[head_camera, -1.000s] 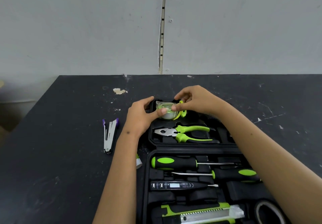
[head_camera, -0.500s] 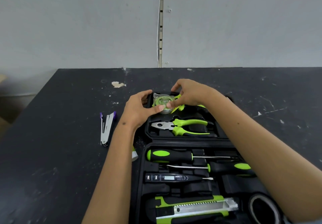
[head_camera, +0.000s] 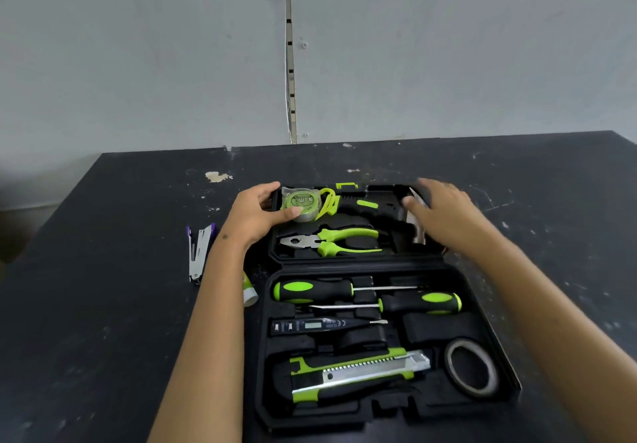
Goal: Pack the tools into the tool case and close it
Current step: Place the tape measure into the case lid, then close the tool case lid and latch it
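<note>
The black tool case [head_camera: 263, 339] lies open on the table. In its far half a green tape measure [head_camera: 300, 203] sits in the left slot. My left hand [head_camera: 255, 216] has its thumb on the tape measure and its fingers curled round the case's far-left corner. My right hand [head_camera: 444, 215], blurred, hovers with fingers apart over the far half's right end, above a hammer head [head_camera: 418, 234]. Green-handled pliers [head_camera: 331, 241] lie below the tape measure. The near half holds two screwdrivers [head_camera: 313, 291], a voltage tester [head_camera: 320, 324], a utility knife [head_camera: 358, 370] and a tape roll [head_camera: 472, 368].
A silver and purple stapler-like tool [head_camera: 198, 253] lies on the black table [head_camera: 103, 304] left of the case. A small green and white object [head_camera: 249, 292] shows beside the case, partly hidden by my left forearm. A grey wall stands behind the table's far edge.
My right hand has let go of the tape measure and moved right over the hammer. The tape measure now sits flat in its slot under my left thumb.
</note>
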